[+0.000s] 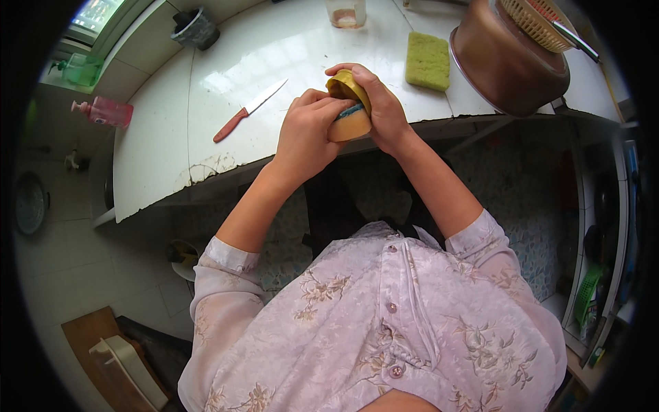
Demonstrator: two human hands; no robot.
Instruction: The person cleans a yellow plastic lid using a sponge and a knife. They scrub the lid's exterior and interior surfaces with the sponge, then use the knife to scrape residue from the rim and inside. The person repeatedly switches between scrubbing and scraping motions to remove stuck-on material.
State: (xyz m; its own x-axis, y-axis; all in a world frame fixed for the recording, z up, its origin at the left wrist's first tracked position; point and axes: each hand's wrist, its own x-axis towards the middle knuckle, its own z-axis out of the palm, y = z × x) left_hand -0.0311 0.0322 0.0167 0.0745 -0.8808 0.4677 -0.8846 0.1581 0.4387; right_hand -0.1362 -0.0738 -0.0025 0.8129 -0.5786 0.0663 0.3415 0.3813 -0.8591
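Observation:
Just above the counter's front edge, my left hand grips a scrub sponge, orange-yellow with a blue-green scouring face. The sponge is against the rim of a yellow round lid or shallow cup, whose hollow side faces left. My right hand holds this yellow piece around its outer side. To the left, a kitchen knife with a red-brown handle lies on the white counter, its blade pointing up and right. A green sponge lies to the right of my hands.
A large brown metal pot with a cream plastic basket occupies the counter's right. A clear container and a dark stone mortar stand at the back. A pink pump bottle is far left. The counter's front edge is chipped.

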